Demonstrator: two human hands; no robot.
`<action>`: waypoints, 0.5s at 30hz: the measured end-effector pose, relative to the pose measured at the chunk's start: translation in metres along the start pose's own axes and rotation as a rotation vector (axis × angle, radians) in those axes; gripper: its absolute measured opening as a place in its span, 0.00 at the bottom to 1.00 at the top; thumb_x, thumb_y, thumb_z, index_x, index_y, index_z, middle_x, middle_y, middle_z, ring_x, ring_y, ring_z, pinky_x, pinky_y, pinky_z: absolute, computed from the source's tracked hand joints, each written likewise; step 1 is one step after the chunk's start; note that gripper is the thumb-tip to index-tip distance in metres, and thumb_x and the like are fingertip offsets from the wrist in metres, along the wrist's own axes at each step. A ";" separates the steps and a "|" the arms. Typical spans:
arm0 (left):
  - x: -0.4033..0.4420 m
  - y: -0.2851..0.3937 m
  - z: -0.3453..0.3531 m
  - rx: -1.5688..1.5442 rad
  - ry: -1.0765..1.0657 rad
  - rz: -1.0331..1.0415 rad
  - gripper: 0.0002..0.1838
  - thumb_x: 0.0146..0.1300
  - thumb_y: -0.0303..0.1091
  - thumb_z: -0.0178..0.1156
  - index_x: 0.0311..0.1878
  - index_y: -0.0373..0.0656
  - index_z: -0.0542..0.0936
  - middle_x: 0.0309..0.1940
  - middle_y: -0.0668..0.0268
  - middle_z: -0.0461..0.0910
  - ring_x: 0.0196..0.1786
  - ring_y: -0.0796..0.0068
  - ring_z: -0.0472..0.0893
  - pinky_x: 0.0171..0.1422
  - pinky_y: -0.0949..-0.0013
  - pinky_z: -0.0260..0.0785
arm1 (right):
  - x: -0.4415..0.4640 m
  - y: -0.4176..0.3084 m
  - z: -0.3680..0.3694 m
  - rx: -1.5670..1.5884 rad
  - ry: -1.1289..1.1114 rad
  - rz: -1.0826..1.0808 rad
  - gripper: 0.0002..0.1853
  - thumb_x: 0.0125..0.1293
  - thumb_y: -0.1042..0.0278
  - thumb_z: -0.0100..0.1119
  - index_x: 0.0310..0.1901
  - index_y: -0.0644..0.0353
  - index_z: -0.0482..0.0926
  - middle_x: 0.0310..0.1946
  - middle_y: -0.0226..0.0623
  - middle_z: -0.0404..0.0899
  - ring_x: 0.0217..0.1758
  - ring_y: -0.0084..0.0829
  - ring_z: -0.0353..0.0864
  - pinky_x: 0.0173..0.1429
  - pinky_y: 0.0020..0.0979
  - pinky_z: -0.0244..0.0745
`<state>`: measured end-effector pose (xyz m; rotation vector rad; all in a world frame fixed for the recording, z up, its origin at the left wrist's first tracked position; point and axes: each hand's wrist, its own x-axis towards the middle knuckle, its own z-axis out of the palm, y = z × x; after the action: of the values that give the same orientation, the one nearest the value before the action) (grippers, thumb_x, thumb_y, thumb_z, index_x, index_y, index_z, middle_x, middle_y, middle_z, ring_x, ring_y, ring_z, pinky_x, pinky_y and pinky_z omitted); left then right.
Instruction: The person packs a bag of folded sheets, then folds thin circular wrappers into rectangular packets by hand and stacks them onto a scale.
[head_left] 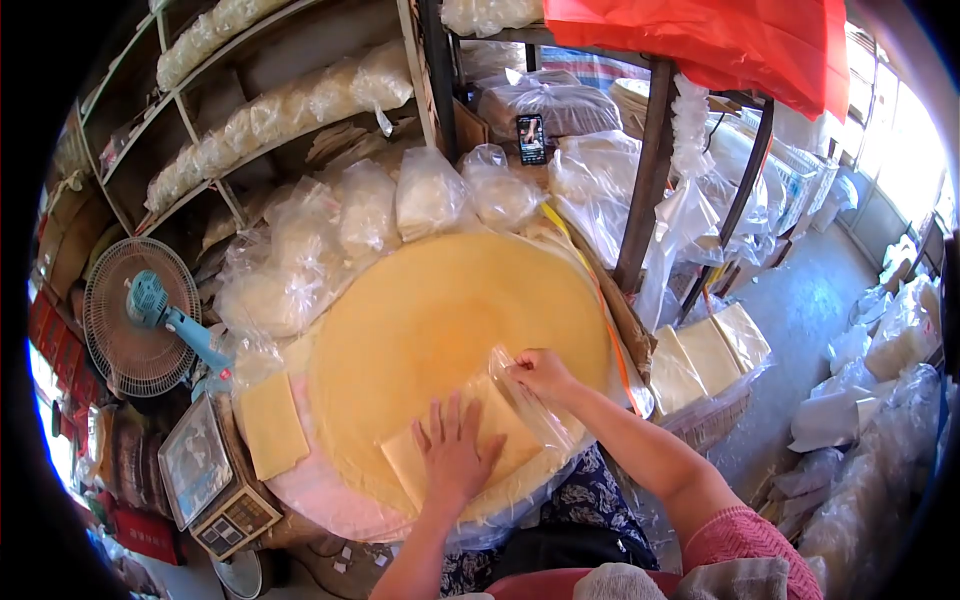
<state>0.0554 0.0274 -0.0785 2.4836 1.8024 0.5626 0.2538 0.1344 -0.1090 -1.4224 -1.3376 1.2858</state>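
Note:
My left hand [455, 452] lies flat with its fingers spread on a folded yellow sheet, or a small stack of them [510, 428]. My right hand [540, 374] is closed in a pinch on the edge of a clear plastic bag [545, 422]. The bag lies along the right side of the folded sheet; whether any of the sheet is inside it I cannot tell. Both hands are over the near part of a large round yellow sheet [450, 310], which covers most of the worktable. Another folded yellow piece [272, 425] rests at the table's left edge.
A scale [205, 475] and a fan [142, 315] stand at the left. Bagged packets [430, 190] line the table's back, near a lit phone [531, 140]. A dark post [650, 180] rises at the right, beside a basket of folded sheets [705, 360].

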 end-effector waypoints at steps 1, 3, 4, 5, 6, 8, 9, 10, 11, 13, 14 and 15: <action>0.000 0.000 0.000 0.001 0.000 -0.001 0.33 0.64 0.59 0.51 0.67 0.50 0.68 0.72 0.58 0.56 0.75 0.50 0.50 0.74 0.38 0.33 | -0.001 -0.002 -0.001 -0.015 0.006 -0.019 0.11 0.61 0.65 0.61 0.28 0.64 0.78 0.16 0.32 0.74 0.16 0.22 0.71 0.21 0.29 0.65; 0.000 0.001 0.000 0.006 0.004 0.000 0.33 0.64 0.59 0.51 0.67 0.50 0.68 0.72 0.58 0.57 0.75 0.50 0.51 0.74 0.38 0.33 | -0.001 -0.003 -0.001 -0.017 -0.014 -0.006 0.11 0.61 0.65 0.61 0.29 0.64 0.78 0.16 0.32 0.74 0.17 0.22 0.72 0.22 0.29 0.66; 0.000 0.001 0.001 0.008 0.004 0.000 0.33 0.64 0.59 0.51 0.67 0.50 0.68 0.72 0.58 0.57 0.75 0.50 0.51 0.74 0.38 0.33 | 0.000 -0.004 -0.002 -0.005 -0.041 0.025 0.10 0.60 0.65 0.61 0.29 0.65 0.79 0.16 0.32 0.75 0.18 0.22 0.72 0.23 0.28 0.66; 0.000 0.001 0.001 0.009 0.003 0.000 0.33 0.64 0.59 0.51 0.67 0.50 0.68 0.72 0.58 0.57 0.75 0.51 0.51 0.74 0.38 0.34 | 0.002 -0.004 -0.002 0.007 -0.067 0.056 0.10 0.60 0.65 0.61 0.30 0.65 0.79 0.17 0.33 0.75 0.19 0.22 0.73 0.23 0.28 0.67; 0.000 0.001 0.002 0.012 0.002 0.000 0.33 0.64 0.59 0.51 0.67 0.50 0.68 0.72 0.58 0.57 0.75 0.51 0.51 0.74 0.38 0.34 | 0.007 0.003 0.000 -0.035 -0.038 -0.003 0.11 0.60 0.64 0.62 0.30 0.65 0.79 0.17 0.33 0.76 0.19 0.22 0.73 0.24 0.28 0.67; 0.000 0.001 0.002 0.015 0.000 -0.002 0.33 0.64 0.59 0.51 0.67 0.50 0.68 0.72 0.58 0.57 0.75 0.51 0.51 0.74 0.38 0.34 | 0.020 0.021 0.003 -0.119 0.022 -0.120 0.11 0.59 0.64 0.62 0.31 0.66 0.80 0.17 0.33 0.76 0.20 0.22 0.73 0.25 0.28 0.68; 0.000 0.001 0.001 0.017 -0.002 -0.003 0.33 0.64 0.59 0.51 0.67 0.50 0.68 0.72 0.58 0.58 0.75 0.51 0.51 0.74 0.38 0.34 | 0.019 0.018 0.003 -0.092 0.013 -0.089 0.12 0.59 0.63 0.62 0.31 0.66 0.80 0.18 0.33 0.77 0.21 0.22 0.74 0.26 0.28 0.69; 0.000 0.001 0.000 0.018 -0.003 -0.004 0.33 0.64 0.59 0.51 0.67 0.50 0.68 0.72 0.58 0.58 0.75 0.51 0.51 0.74 0.38 0.34 | 0.016 0.012 0.003 -0.066 0.003 -0.057 0.12 0.58 0.63 0.62 0.31 0.66 0.80 0.18 0.33 0.77 0.21 0.23 0.74 0.27 0.29 0.69; 0.000 0.001 0.000 0.020 -0.004 -0.004 0.33 0.64 0.59 0.51 0.67 0.50 0.68 0.72 0.59 0.58 0.75 0.52 0.51 0.74 0.38 0.33 | 0.015 0.009 0.002 -0.040 -0.006 -0.025 0.12 0.58 0.62 0.62 0.31 0.66 0.80 0.19 0.32 0.77 0.22 0.23 0.74 0.28 0.29 0.70; 0.000 0.001 0.000 0.021 -0.004 -0.003 0.33 0.64 0.58 0.51 0.67 0.50 0.68 0.72 0.59 0.58 0.75 0.52 0.51 0.75 0.38 0.33 | 0.016 0.009 0.006 -0.014 0.024 -0.039 0.12 0.58 0.62 0.63 0.30 0.66 0.80 0.19 0.32 0.78 0.22 0.23 0.74 0.28 0.29 0.70; 0.000 0.002 0.000 0.020 -0.003 -0.004 0.33 0.64 0.58 0.51 0.67 0.50 0.68 0.72 0.59 0.57 0.75 0.52 0.51 0.75 0.38 0.33 | 0.017 0.010 0.007 0.000 0.040 -0.046 0.12 0.57 0.62 0.63 0.30 0.66 0.80 0.19 0.32 0.78 0.23 0.22 0.74 0.29 0.29 0.70; 0.000 0.002 0.000 0.019 -0.002 -0.005 0.32 0.64 0.58 0.51 0.67 0.50 0.68 0.72 0.59 0.57 0.75 0.52 0.51 0.75 0.38 0.34 | 0.020 0.015 0.008 -0.004 0.048 -0.064 0.12 0.57 0.63 0.63 0.30 0.66 0.80 0.19 0.32 0.77 0.23 0.22 0.74 0.28 0.28 0.70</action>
<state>0.0568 0.0266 -0.0786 2.4902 1.8211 0.5458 0.2476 0.1517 -0.1285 -1.3932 -1.3436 1.2004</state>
